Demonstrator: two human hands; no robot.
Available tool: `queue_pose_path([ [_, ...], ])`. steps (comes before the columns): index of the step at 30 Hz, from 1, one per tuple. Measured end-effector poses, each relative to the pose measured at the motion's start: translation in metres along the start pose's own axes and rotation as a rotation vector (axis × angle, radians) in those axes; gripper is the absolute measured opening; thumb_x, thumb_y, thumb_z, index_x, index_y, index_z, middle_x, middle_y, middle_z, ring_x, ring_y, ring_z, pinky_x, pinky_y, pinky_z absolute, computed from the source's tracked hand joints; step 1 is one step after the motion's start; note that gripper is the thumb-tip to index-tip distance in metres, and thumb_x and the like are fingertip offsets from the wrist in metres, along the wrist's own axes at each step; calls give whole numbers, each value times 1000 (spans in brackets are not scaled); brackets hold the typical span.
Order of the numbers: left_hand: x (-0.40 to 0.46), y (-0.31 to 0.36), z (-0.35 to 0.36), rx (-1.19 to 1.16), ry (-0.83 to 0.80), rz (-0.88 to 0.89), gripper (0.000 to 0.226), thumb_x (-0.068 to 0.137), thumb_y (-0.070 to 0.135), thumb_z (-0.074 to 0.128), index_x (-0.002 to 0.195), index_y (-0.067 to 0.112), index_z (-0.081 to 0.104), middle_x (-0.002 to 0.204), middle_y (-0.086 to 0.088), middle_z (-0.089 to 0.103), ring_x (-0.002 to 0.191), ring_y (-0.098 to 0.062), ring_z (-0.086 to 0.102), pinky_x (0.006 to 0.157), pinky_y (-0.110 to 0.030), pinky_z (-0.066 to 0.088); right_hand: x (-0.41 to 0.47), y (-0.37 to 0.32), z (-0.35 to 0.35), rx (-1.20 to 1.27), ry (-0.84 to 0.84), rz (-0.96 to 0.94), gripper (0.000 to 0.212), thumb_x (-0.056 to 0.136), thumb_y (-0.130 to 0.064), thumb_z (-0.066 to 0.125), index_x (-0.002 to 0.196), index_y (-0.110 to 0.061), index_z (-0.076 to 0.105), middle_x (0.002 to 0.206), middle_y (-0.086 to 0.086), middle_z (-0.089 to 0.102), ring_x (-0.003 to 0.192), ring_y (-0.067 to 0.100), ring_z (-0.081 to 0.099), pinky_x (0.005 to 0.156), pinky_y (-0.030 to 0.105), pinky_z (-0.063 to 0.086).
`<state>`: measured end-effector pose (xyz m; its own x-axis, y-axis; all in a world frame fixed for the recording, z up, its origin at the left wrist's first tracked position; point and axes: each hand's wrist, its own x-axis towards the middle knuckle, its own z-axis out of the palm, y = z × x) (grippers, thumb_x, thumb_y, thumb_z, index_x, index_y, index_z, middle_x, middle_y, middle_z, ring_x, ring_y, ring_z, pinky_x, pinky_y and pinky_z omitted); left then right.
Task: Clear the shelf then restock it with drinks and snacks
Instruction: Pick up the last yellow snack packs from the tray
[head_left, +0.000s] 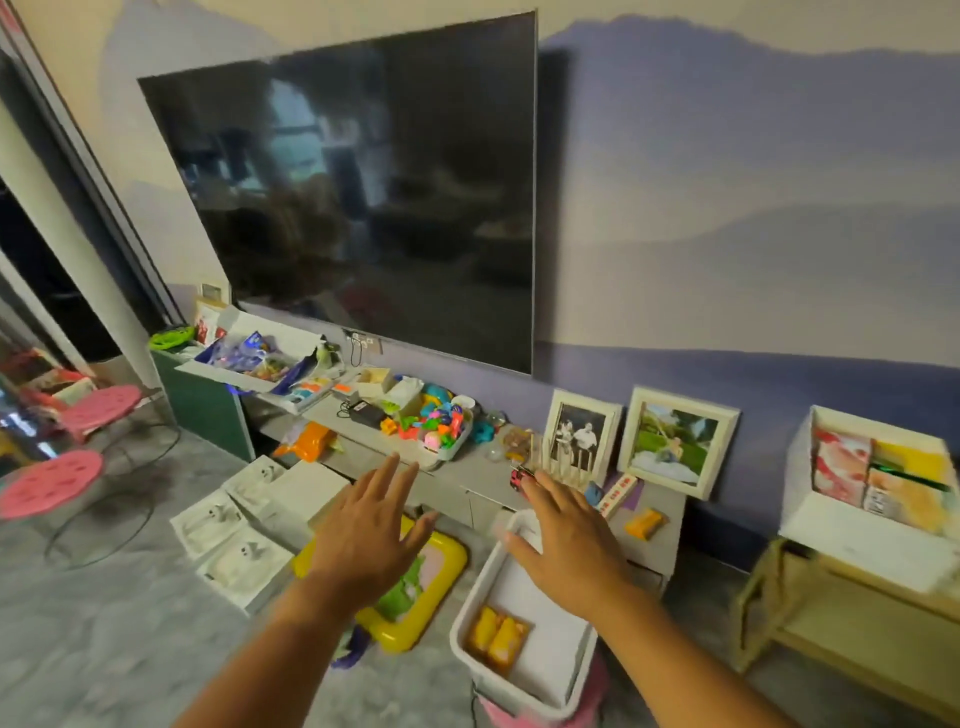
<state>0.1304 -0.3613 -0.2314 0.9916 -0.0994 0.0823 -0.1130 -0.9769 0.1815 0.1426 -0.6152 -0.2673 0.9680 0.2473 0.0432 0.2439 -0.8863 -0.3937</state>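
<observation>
The long grey shelf (457, 480) runs low under a wall-hung dark television (363, 197), its matte top crowded with a tray of bright plastic toys (436, 423), two white-framed photos (678, 441) leaning on the purple wall, and a small orange packet (644, 522) near its right end. Below it, over grey marbled floor, a white rectangular plastic bin (524, 670) holds two yellow snack packs (498, 636). Both hands hold nothing, fingers straight and spread: the left hand (371, 540) hovers before the shelf's front edge, the right hand (569, 540) above the bin's far end, near the shelf's right part.
</observation>
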Motion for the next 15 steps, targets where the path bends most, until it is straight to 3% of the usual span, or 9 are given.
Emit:
queue_pose_path([
  [6, 49, -26, 75, -29, -161, 112, 79, 90, 75, 24, 157, 34, 13, 166, 4, 10, 150, -25, 19, 118, -43, 29, 17, 30, 71, 61, -119, 232, 77, 94, -67, 41, 157, -29, 16, 167, -6, 8, 150, 23, 20, 117, 46, 32],
  [12, 98, -50, 171, -22, -347, 295, 92, 79, 77, 23, 155, 25, 27, 164, 2, 20, 148, -26, 25, 114, -43, 37, 30, 63, 160, 119, -208, 510, 78, 95, -67, 40, 157, -27, 14, 167, -2, 13, 149, 25, 26, 115, 40, 37],
  [15, 115, -54, 225, -59, -429, 412, 87, 81, 66, 48, 154, 22, 30, 162, -1, 25, 147, -27, 28, 116, -40, 32, 29, 80, 208, 141, -208, 613, 77, 95, -65, 44, 156, -28, 16, 166, -1, 18, 148, 22, 30, 114, 38, 38],
])
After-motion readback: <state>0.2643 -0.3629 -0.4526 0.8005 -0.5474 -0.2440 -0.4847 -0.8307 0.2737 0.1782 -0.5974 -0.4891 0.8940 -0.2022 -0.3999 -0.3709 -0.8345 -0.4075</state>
